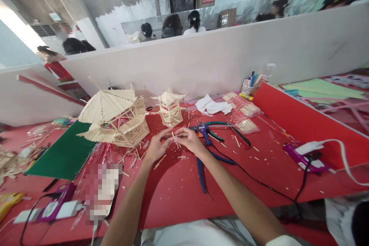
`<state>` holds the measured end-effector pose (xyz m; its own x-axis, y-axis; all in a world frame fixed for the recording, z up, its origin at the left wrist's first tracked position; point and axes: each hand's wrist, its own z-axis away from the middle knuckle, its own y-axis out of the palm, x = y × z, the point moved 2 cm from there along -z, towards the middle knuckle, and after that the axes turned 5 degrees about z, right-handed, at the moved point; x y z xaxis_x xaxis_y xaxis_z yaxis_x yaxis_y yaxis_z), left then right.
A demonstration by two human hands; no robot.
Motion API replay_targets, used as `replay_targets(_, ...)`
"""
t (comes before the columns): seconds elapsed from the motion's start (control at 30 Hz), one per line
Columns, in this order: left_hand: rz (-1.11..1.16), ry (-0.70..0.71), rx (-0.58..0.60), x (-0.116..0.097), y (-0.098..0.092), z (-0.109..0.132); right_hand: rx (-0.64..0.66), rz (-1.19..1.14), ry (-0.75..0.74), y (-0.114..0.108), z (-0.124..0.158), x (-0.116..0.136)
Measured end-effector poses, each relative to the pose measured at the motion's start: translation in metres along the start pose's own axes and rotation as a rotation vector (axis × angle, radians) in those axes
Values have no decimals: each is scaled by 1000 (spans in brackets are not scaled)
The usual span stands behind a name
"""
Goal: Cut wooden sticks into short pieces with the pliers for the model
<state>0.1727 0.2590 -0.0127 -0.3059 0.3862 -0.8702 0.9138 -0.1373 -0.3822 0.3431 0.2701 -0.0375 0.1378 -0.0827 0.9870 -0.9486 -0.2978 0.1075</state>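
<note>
My left hand (157,147) and my right hand (190,140) meet over the red table (178,188), fingertips pinched together on a small piece of thin wooden sticks (173,135). Just behind them stands a small stick pavilion model (170,108). A larger stick pavilion model (115,117) sits to the left, partly on a green board (65,153). A blue glue gun (205,130) lies right of my right hand, its black cord trailing toward the right.
Loose stick scraps litter the table. Pliers with blue handles (201,173) lie under my right forearm. Bagged sticks (242,113), a white cloth (210,105), a pen cup (249,84) and a power strip (305,155) sit to the right. A white partition rises behind, people beyond it.
</note>
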Motion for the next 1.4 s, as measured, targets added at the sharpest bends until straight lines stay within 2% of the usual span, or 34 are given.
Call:
replay_targets(0.1,-109,67,64,-3,2,3,-34,-64,27,-2,-1,-2)
replay_targets(0.3,-284,142,75,-1,3,5,-29,-88,64,-1,1,2)
replay_targets(0.6,-329,196,119,-5,5,6,-41,-68,48,0,1,2)
replay_targets(0.83,-283,172,92,-3,7,5,-19,-43,44,-1,2,7)
replay_targets(1.1,-251,159,116,-8,9,5,-36,-23,37,-3,2,5)
replay_targets(1.27,-42,40,28,-4,8,2,-80,35,-8,-3,2,3)
replay_targets(1.4,110,-75,27,3,7,-1,-69,84,-61,-2,2,5)
